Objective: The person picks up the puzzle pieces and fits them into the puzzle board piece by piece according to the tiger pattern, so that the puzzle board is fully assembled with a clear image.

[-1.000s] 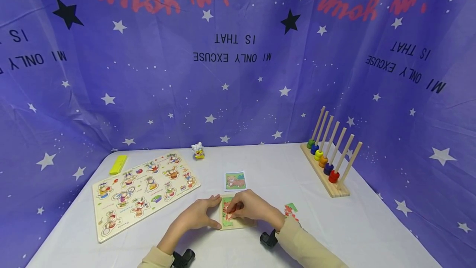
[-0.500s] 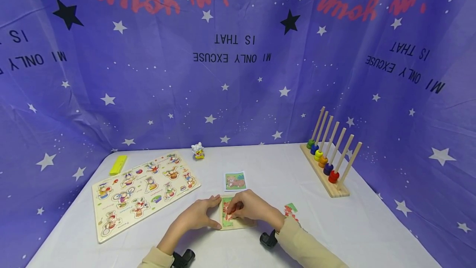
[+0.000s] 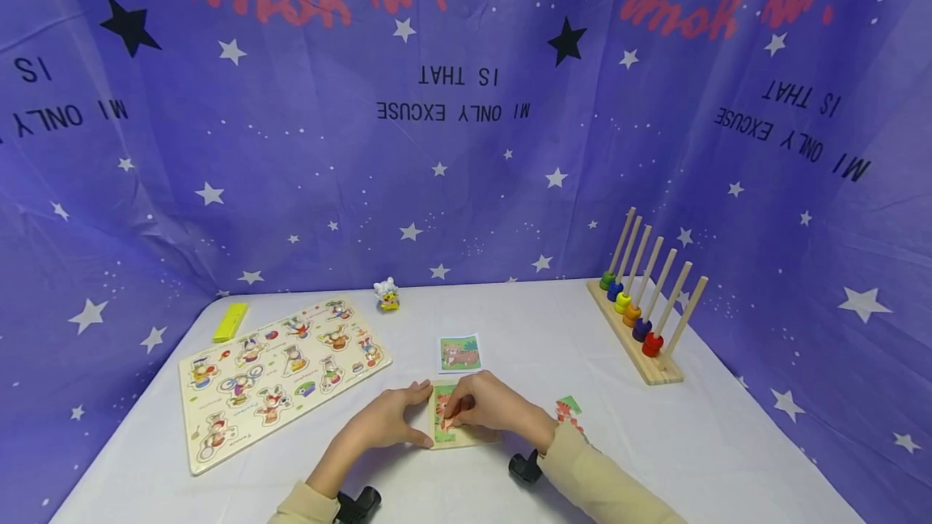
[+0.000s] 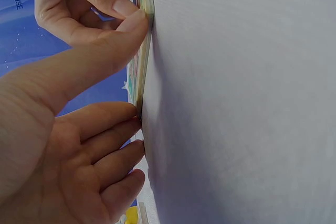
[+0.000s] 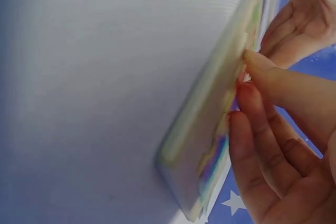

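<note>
A small wooden puzzle board (image 3: 466, 437) lies flat on the white table near the front edge. My left hand (image 3: 393, 420) holds its left side, thumb on the far corner and fingers against the near edge (image 4: 137, 69). My right hand (image 3: 484, 404) is curled over the board, its fingertips pinching a red-patterned puzzle piece (image 3: 451, 411) against the board face. In the right wrist view the fingertips (image 5: 251, 64) touch the board (image 5: 210, 124). Most of the board's picture is hidden under my right hand.
Loose puzzle pieces (image 3: 569, 410) lie right of my right wrist. A picture card (image 3: 460, 352) sits behind the board. A large animal peg puzzle (image 3: 280, 374) and yellow block (image 3: 230, 321) lie left; a small toy (image 3: 387, 294) stands behind. A ring-and-peg rack (image 3: 644, 310) stands at the right.
</note>
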The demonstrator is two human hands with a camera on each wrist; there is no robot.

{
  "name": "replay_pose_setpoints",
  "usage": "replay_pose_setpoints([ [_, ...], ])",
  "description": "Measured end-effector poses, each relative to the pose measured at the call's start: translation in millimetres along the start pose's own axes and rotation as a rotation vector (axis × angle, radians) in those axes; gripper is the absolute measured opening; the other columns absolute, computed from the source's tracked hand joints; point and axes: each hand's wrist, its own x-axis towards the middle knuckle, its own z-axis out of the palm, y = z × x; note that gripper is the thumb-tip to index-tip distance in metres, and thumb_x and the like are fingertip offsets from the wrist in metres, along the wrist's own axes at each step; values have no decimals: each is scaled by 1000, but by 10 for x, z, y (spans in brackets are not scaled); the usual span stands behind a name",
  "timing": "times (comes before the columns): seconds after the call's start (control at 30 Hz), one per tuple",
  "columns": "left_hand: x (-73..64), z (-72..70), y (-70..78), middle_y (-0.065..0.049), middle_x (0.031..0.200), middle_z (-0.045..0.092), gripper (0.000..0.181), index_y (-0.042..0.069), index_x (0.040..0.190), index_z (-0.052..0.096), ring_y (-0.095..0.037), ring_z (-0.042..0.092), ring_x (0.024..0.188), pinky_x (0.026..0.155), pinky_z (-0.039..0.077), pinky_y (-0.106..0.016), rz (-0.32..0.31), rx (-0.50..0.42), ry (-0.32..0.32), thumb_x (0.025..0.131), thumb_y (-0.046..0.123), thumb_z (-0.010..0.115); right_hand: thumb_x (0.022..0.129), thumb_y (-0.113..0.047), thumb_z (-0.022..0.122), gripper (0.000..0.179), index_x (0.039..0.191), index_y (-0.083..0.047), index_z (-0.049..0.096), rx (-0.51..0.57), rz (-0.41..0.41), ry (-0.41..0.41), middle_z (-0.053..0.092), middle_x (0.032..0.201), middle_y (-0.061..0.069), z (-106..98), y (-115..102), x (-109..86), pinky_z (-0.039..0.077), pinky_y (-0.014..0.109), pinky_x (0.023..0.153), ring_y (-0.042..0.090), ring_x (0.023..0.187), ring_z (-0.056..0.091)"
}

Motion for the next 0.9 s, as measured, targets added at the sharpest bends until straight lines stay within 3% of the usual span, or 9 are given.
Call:
replay_pose_setpoints([
  [0.27, -4, 0, -3, -22, 144, 43, 85, -7, 135, 49, -43, 38, 133, 109, 29, -56, 5, -1, 0, 68, 30, 86, 79, -7, 79, 18, 96, -15, 76, -24, -4, -37, 63, 82, -13, -27, 16, -57, 50, 13, 64, -3, 71, 54],
  [0.9, -13, 2, 4, -20, 146, 42, 87, -7, 137, 48, -42, 36, 135, 111, 27, -55, 0, -14, -3, 68, 29, 86, 84, -12, 75, 15, 99, -10, 74, 27, -20, 65, 69, 89, -5, -239, 165, -433, 53, 17, 66, 1, 78, 59],
])
